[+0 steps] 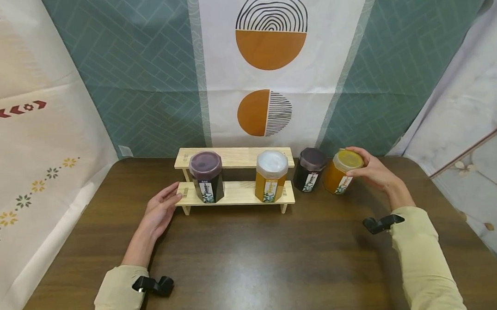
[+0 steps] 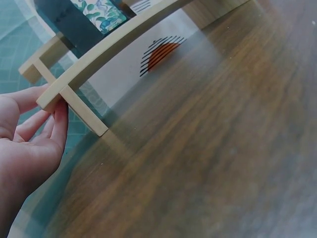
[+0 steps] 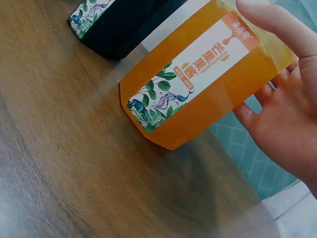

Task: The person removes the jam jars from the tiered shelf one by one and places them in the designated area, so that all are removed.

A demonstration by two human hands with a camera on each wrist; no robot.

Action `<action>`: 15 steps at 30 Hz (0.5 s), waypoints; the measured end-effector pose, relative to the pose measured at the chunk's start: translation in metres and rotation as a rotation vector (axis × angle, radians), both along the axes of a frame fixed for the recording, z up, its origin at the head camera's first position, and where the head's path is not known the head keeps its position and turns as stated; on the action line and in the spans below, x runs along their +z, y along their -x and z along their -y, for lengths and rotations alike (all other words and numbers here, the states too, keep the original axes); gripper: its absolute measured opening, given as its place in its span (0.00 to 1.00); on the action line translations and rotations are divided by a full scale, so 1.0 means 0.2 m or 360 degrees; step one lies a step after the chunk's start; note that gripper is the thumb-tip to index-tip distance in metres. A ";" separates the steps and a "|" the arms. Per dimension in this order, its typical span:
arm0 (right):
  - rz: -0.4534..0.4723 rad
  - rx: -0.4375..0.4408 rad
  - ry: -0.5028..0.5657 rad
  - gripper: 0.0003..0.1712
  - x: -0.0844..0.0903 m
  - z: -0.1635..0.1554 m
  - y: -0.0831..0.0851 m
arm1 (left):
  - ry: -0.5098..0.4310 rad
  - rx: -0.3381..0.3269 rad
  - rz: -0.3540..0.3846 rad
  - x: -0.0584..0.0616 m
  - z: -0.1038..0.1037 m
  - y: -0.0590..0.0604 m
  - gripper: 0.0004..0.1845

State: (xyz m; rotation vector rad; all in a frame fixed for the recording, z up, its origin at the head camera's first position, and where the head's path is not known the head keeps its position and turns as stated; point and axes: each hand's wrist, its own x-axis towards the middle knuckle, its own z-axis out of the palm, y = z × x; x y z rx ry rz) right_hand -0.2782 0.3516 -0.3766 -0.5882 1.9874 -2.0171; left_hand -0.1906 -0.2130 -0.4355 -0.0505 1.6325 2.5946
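A person's right hand (image 1: 372,170) grips a hexagonal orange jam jar with a translucent lid (image 1: 342,171) at the far right of the dark wooden counter (image 1: 253,261). Its fingers (image 3: 270,20) curl over the jar's top and far side, the palm against its right face. The jar stands on the counter, just right of a dark purple jam jar with a dark lid (image 1: 310,169). The orange jar's white label carries Chinese characters, too small to read with certainty, above a printed peacock and green leaves.

The left hand (image 1: 159,213) lies relaxed and uncurled, fingers (image 2: 60,119) touching the left end of a pale two-tier wooden shelf rack (image 1: 235,194). On the rack's lower tier stand a purple-lidded dark jam jar (image 1: 207,176) at the left and a white-lidded amber jar (image 1: 270,175) at the right, both with similar leaf-printed labels.
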 end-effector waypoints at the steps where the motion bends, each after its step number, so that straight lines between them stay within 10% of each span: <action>1: -0.0002 0.0002 -0.0023 0.36 0.01 0.00 0.00 | -0.0004 0.0003 -0.0003 0.00 0.00 0.00 0.31; 15: -0.0173 -0.0252 -0.1034 0.47 0.28 0.11 -0.14 | -0.0010 0.0029 -0.0015 0.00 0.00 0.00 0.30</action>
